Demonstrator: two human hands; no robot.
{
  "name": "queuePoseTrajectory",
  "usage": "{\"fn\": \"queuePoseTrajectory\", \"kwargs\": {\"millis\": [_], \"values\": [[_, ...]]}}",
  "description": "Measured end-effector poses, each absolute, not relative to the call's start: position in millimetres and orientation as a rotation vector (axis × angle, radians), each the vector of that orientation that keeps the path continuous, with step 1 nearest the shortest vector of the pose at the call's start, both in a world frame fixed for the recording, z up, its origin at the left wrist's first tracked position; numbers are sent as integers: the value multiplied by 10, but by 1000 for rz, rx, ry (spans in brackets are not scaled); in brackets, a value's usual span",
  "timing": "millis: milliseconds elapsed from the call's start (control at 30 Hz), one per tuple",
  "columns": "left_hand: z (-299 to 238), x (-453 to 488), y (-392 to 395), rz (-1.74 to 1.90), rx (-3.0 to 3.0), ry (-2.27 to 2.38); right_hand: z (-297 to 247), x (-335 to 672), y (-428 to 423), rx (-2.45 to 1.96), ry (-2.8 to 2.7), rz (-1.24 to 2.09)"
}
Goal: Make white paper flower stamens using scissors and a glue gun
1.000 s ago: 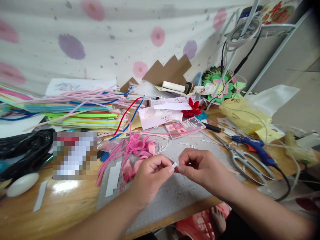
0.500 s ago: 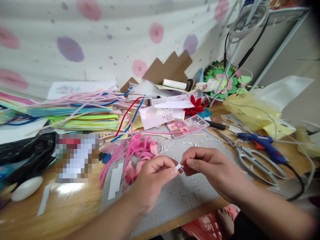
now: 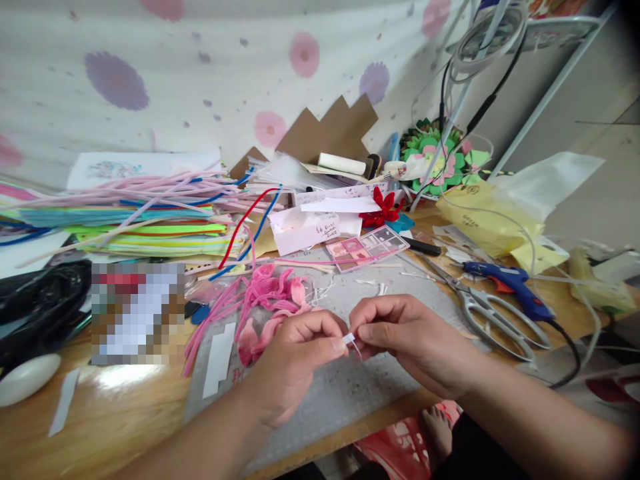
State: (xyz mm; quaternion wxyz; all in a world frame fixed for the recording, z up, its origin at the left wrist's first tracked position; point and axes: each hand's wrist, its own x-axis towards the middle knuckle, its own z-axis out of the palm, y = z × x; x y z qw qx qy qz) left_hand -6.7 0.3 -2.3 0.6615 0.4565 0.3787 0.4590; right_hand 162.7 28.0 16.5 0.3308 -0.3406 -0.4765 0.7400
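My left hand (image 3: 313,347) pinches a small piece of white paper (image 3: 349,339) between thumb and fingers. Close beside it, my right hand (image 3: 400,333) has its thumb and fingertips pressed together at the paper's right end. A thin white strand (image 3: 357,351) hangs down between the two hands; what it is I cannot make out. Both hands are just above a grey cutting mat (image 3: 320,417). Pink fuzzy petals (image 3: 273,293) made of pipe cleaners lie beyond my left hand. A notched strip of white paper (image 3: 219,360) rests on the mat to the left.
Silver scissors (image 3: 493,320) and a blue glue gun (image 3: 520,287) with its cord lie at the right. Bundles of coloured pipe cleaners (image 3: 150,230) are stacked at the back left. A red fuzzy flower (image 3: 383,207) sits near a pink-and-grey palette card (image 3: 367,248).
The whole view has shifted slightly, so things on the table appear farther left. Both hands still hold the paper between them, and the thin white strand now shows more clearly below it.
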Motion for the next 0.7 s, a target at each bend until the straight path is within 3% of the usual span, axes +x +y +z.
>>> {"fn": "queuePoseTrajectory", "kwargs": {"millis": [133, 433, 700], "values": [[-34, -68, 10, 1044, 1030, 877, 128, 1635, 278, -878, -1333, 1867], [-82, -78, -5, 1120, 1077, 904, 176, 1596, 220, -1056, -1663, 1387], [-102, -99, -5, 1153, 1199, 931, 162, 1572, 204, -1028, -1648, 1328]]}}
